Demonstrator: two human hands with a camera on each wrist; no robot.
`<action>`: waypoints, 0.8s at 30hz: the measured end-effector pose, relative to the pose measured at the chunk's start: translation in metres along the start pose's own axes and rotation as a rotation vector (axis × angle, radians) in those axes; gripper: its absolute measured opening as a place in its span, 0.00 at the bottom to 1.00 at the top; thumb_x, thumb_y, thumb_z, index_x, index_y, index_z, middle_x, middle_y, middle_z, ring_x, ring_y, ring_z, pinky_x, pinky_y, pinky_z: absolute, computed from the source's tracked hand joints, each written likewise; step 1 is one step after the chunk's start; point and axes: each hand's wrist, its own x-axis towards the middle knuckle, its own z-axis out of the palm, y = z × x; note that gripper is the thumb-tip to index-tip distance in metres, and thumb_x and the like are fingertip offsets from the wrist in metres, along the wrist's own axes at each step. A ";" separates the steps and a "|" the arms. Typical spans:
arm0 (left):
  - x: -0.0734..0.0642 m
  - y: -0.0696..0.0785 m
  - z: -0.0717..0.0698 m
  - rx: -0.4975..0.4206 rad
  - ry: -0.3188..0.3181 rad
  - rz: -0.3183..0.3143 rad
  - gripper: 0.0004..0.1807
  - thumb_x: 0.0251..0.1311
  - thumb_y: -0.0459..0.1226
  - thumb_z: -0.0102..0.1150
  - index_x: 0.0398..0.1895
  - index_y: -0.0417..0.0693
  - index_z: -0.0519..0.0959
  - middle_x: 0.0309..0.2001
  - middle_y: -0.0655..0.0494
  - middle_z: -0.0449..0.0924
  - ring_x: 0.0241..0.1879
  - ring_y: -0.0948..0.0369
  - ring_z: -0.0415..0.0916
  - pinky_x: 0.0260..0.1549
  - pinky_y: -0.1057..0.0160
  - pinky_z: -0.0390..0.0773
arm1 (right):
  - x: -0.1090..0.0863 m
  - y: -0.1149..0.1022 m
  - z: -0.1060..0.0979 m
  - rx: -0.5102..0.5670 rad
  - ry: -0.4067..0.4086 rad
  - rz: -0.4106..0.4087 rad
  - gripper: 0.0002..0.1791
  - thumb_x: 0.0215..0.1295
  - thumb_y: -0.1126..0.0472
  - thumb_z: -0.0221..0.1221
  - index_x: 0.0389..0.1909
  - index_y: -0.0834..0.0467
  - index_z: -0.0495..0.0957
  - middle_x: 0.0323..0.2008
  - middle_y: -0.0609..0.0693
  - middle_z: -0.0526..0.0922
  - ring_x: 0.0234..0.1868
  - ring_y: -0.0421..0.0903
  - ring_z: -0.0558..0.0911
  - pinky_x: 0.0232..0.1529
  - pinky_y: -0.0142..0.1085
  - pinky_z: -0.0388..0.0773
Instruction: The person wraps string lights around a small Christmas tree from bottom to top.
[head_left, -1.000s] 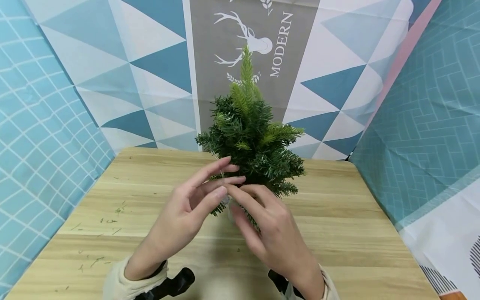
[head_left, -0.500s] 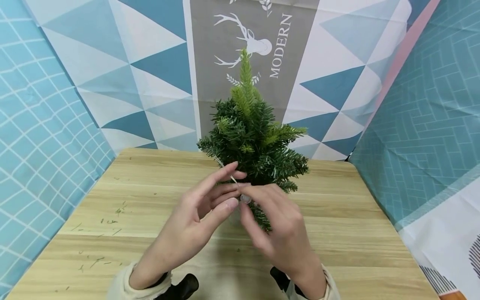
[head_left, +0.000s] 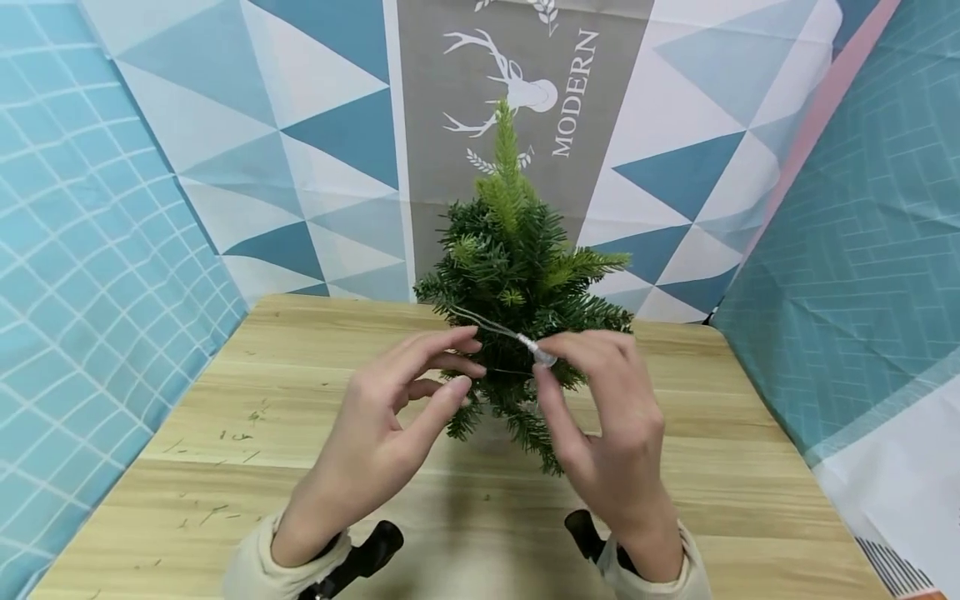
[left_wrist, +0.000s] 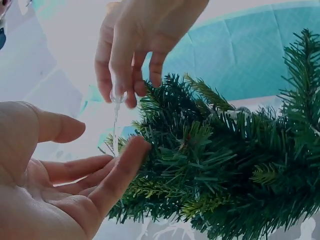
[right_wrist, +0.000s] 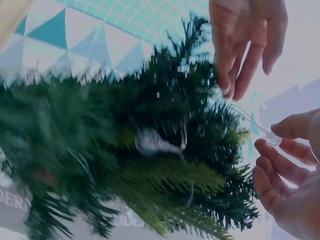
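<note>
A small artificial Christmas tree (head_left: 517,275) stands upright on the table beyond both hands. Between thumb and index finger, my right hand (head_left: 611,417) pinches a clear string-light bulb (head_left: 545,358) just in front of the branches. From the bulb's white base, a thin clear wire (head_left: 483,320) runs left toward the tree. My left hand (head_left: 393,408) is beside the lower left branches, its thumb apart from its bent, loose fingers. In the left wrist view the wire (left_wrist: 116,127) passes down to those fingertips; whether they touch it I cannot tell. Another clear bulb (right_wrist: 150,142) hangs among the needles in the right wrist view.
The wooden table (head_left: 720,500) carries scattered green needle bits (head_left: 213,512) on its left side. Patterned cloths enclose it: a geometric backdrop (head_left: 330,150) with a deer print behind, a blue grid cloth (head_left: 67,250) left and a blue cloth (head_left: 862,250) right.
My right hand has moved right and slightly up, drawing the bulb and wire away from the left hand. The gap between the hands has widened; the left hand has stayed nearly in place.
</note>
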 end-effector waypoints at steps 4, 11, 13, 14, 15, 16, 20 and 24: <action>0.002 -0.004 0.002 0.181 0.084 0.138 0.18 0.65 0.30 0.58 0.58 0.39 0.78 0.54 0.51 0.80 0.51 0.58 0.77 0.44 0.64 0.79 | 0.020 0.007 0.000 -0.041 0.015 -0.020 0.09 0.66 0.68 0.58 0.42 0.70 0.82 0.39 0.60 0.85 0.39 0.60 0.77 0.45 0.44 0.72; 0.004 -0.013 0.007 0.378 0.078 0.201 0.16 0.69 0.36 0.56 0.56 0.39 0.79 0.58 0.49 0.76 0.59 0.54 0.70 0.61 0.57 0.70 | 0.059 0.018 0.003 -0.114 -0.043 -0.033 0.10 0.69 0.68 0.58 0.45 0.67 0.83 0.40 0.60 0.85 0.42 0.61 0.76 0.47 0.47 0.71; 0.004 -0.014 0.008 0.392 0.055 0.202 0.16 0.69 0.37 0.55 0.56 0.39 0.79 0.59 0.48 0.75 0.59 0.54 0.70 0.62 0.56 0.69 | 0.068 0.024 0.006 -0.151 -0.081 -0.011 0.10 0.70 0.67 0.56 0.45 0.66 0.83 0.39 0.59 0.85 0.42 0.60 0.75 0.48 0.47 0.69; 0.004 -0.015 0.009 0.397 0.048 0.202 0.16 0.69 0.37 0.55 0.55 0.40 0.79 0.59 0.48 0.75 0.59 0.54 0.70 0.62 0.55 0.69 | 0.072 0.027 0.007 -0.179 -0.104 0.000 0.11 0.71 0.66 0.55 0.45 0.66 0.84 0.38 0.59 0.85 0.42 0.59 0.74 0.48 0.48 0.69; 0.004 -0.015 0.009 0.402 0.042 0.202 0.15 0.69 0.37 0.55 0.55 0.40 0.79 0.59 0.48 0.75 0.59 0.54 0.70 0.62 0.55 0.68 | 0.075 0.030 0.009 -0.202 -0.124 0.017 0.11 0.71 0.65 0.54 0.44 0.65 0.84 0.37 0.58 0.85 0.42 0.58 0.74 0.48 0.49 0.68; 0.004 -0.015 0.010 0.407 0.038 0.200 0.15 0.69 0.37 0.55 0.55 0.40 0.79 0.59 0.48 0.75 0.60 0.54 0.70 0.62 0.54 0.68 | 0.078 0.033 0.011 -0.231 -0.151 0.027 0.12 0.72 0.65 0.53 0.44 0.64 0.84 0.37 0.58 0.84 0.42 0.57 0.73 0.49 0.50 0.67; 0.004 -0.018 0.010 0.454 0.006 0.186 0.15 0.70 0.39 0.54 0.54 0.41 0.79 0.57 0.49 0.77 0.59 0.54 0.72 0.61 0.53 0.69 | 0.085 0.044 0.015 -0.280 -0.274 0.029 0.12 0.70 0.66 0.54 0.42 0.64 0.86 0.38 0.59 0.81 0.44 0.58 0.71 0.53 0.53 0.65; 0.003 -0.021 0.010 0.493 -0.040 0.171 0.15 0.71 0.40 0.53 0.54 0.43 0.79 0.55 0.50 0.78 0.58 0.55 0.73 0.59 0.52 0.70 | 0.087 0.051 0.014 -0.228 -0.355 0.017 0.09 0.67 0.69 0.59 0.43 0.65 0.86 0.40 0.60 0.76 0.46 0.59 0.68 0.53 0.51 0.65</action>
